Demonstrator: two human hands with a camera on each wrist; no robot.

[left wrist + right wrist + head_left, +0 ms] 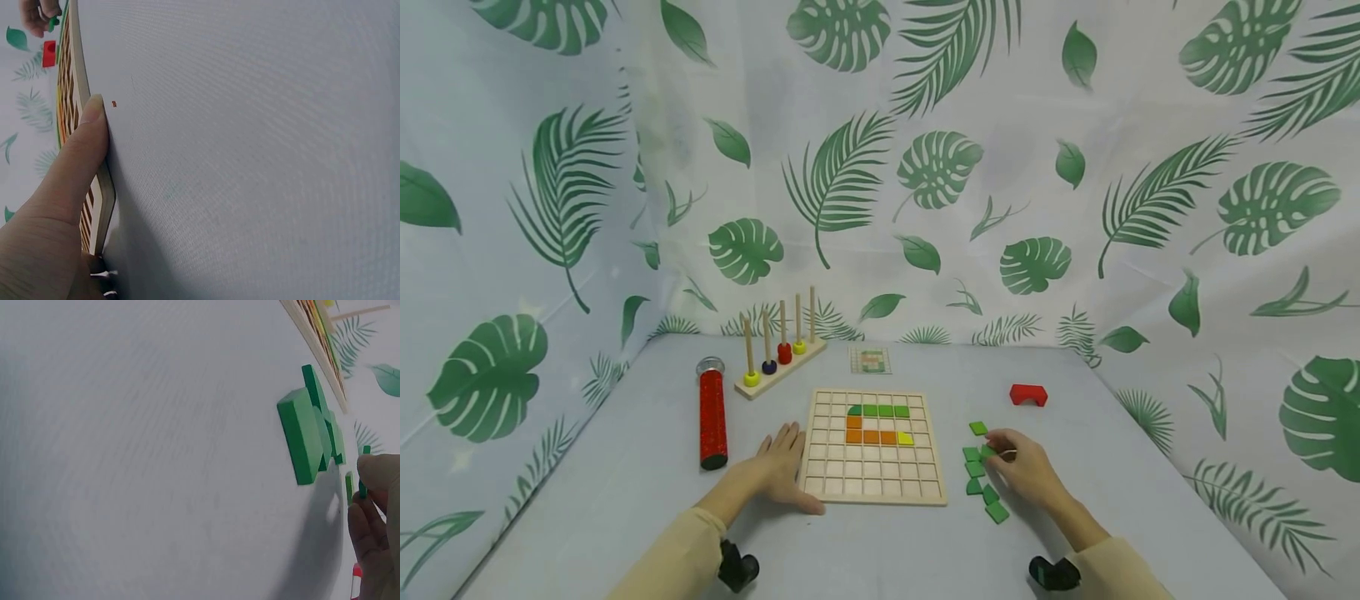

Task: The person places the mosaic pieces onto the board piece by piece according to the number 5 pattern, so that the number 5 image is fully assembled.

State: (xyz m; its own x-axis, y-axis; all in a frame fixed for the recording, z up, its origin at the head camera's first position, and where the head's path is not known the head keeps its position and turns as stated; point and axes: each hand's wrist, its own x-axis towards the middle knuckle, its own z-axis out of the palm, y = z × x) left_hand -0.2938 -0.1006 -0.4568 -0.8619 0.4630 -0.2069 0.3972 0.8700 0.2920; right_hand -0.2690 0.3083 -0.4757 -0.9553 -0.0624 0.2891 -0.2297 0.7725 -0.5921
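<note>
A wooden grid board (872, 483) lies mid-table, with green, orange and yellow tiles set in its upper cells. My left hand (786, 471) lies against its left edge, fingers straight, the thumb (72, 156) along the near corner. To the right of the board, my right hand (1026, 467) pinches a green tile (364, 478) between thumb and fingertips. Several loose green tiles (973, 469) are scattered on the cloth beside that hand; in the right wrist view one thick green tile (300, 437) stands out nearest the camera.
Behind the board are a small pattern card (871, 360) and a wooden peg stand (786, 367) with coloured beads. A red glittery tube (712, 421) lies on the left. At the right back sits a red arch block (1028, 394). Leaf-printed cloth (865, 250) walls the table.
</note>
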